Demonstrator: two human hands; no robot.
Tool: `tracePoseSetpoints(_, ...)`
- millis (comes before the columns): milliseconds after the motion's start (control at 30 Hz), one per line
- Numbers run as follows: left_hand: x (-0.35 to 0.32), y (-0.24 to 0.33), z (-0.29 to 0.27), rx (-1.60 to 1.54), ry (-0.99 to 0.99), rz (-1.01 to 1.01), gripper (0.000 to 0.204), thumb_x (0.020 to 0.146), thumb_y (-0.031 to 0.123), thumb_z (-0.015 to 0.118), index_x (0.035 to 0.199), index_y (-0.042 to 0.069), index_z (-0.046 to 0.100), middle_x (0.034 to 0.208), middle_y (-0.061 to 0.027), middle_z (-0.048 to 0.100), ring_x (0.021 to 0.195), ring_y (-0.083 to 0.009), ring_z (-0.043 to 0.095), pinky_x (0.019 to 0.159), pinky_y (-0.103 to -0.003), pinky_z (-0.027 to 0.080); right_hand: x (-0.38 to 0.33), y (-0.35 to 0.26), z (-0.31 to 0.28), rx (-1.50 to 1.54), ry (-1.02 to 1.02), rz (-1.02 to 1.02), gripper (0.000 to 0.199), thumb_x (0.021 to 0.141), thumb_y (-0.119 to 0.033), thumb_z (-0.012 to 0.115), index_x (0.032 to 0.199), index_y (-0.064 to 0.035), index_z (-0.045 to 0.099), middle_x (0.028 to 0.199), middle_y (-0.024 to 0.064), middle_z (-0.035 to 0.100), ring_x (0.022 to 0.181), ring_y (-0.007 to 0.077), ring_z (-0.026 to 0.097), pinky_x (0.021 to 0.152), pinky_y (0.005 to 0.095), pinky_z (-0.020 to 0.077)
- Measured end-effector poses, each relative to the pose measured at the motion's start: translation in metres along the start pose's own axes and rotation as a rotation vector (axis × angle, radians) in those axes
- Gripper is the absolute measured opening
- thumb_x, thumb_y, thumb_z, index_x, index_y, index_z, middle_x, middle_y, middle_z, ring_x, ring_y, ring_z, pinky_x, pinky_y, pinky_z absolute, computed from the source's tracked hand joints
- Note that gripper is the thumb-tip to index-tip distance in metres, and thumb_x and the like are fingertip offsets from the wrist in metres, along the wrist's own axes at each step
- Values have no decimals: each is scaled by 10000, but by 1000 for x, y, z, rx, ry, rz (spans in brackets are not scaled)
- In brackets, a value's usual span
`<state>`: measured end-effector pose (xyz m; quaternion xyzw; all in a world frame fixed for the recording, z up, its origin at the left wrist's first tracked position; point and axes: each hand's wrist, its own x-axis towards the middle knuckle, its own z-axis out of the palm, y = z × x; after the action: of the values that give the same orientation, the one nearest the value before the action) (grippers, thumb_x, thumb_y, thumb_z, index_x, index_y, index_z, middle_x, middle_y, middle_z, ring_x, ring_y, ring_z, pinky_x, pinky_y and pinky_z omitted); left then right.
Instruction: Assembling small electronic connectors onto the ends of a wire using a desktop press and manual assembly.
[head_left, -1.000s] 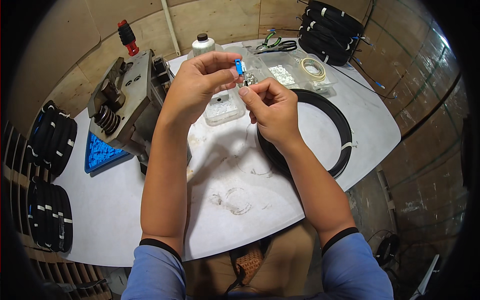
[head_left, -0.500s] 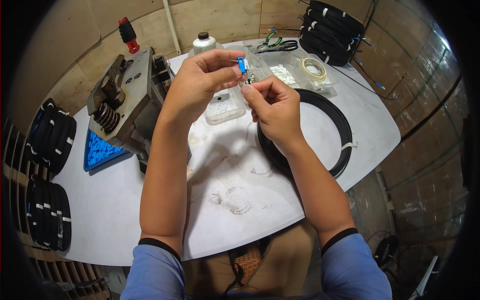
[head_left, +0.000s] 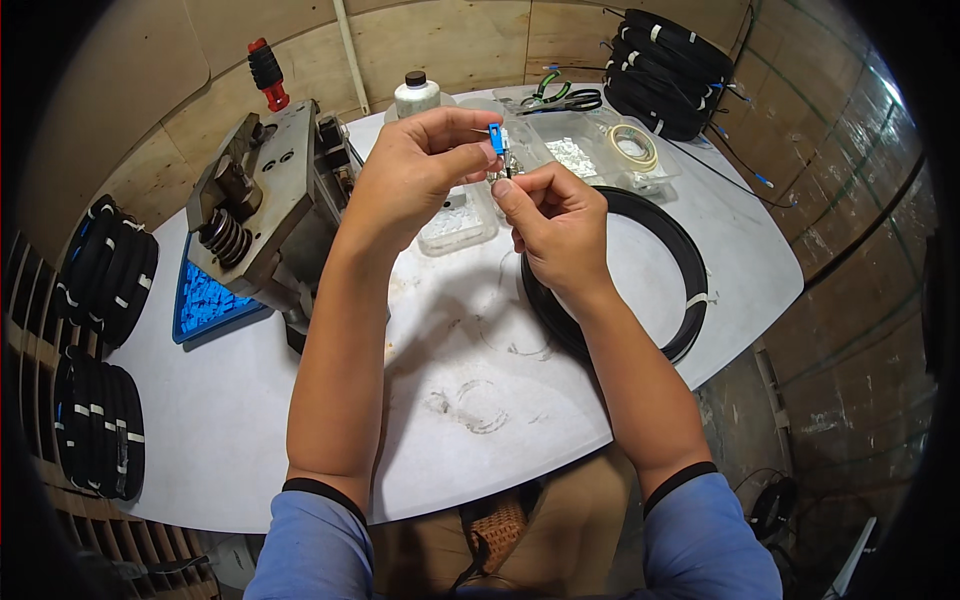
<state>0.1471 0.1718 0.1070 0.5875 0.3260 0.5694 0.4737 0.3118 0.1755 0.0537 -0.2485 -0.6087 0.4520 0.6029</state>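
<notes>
Over the middle of the table, my left hand [head_left: 405,180] pinches a small blue plastic connector piece [head_left: 495,138] between thumb and fingers. Just below it, my right hand [head_left: 560,220] is closed, thumb against forefinger, on the thin black cable end [head_left: 509,172]. The cable end meets the connector piece from below; whether it is seated inside cannot be made out. A coil of black cable [head_left: 697,270] lies on the table beneath and right of my right hand, tied with a white band.
At left a metal press [head_left: 275,190] stands beside a blue tray [head_left: 178,325] of small blue parts. Behind my hands are clear boxes of white parts [head_left: 570,155], a tape roll [head_left: 633,147], scissors [head_left: 575,101], green-handled pliers [head_left: 548,88], a bottle [head_left: 416,95] and stacked cable coils [head_left: 665,75].
The whole view has shifted slightly, so everything sits a little further right and lower. Both hands keep nearly the same grip, with the blue connector piece still up against the cable end.
</notes>
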Motion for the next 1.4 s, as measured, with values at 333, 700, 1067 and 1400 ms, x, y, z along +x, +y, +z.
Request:
tracePoseSetpoints(333,-1,1,1,55,29,4,302,865,41,669,1161,-13,654,952,-54,687,866,-114,646,798,-244,521,1,0,1,16,-3,17,142,895,-111,710,816,-27,627,616,-30,571,507,11,449,448,197,350)
tracePoseSetpoints(700,-2,3,2,104,28,-1,305,858,47,670,1156,-15,656,959,-55,688,878,-109,649,808,-240,518,1,1,0,11,0,19,134,891,-103,712,815,-22,636,618,-29,577,520,9,452,459,192,347)
tracePoseSetpoints(1067,1,-2,1,137,40,8,315,868,37,661,1176,-31,644,978,-70,687,877,-122,647,814,-251,524,0,1,0,-5,9,42,136,889,-106,715,816,-21,639,628,-27,582,527,10,456,463,193,348)
tracePoseSetpoints(1400,-1,-1,1,127,32,-2,324,881,51,671,1193,-26,639,975,-66,688,876,-122,647,815,-254,524,1,5,0,-27,11,28,139,889,-108,715,813,-20,638,621,-35,577,533,5,445,468,194,345)
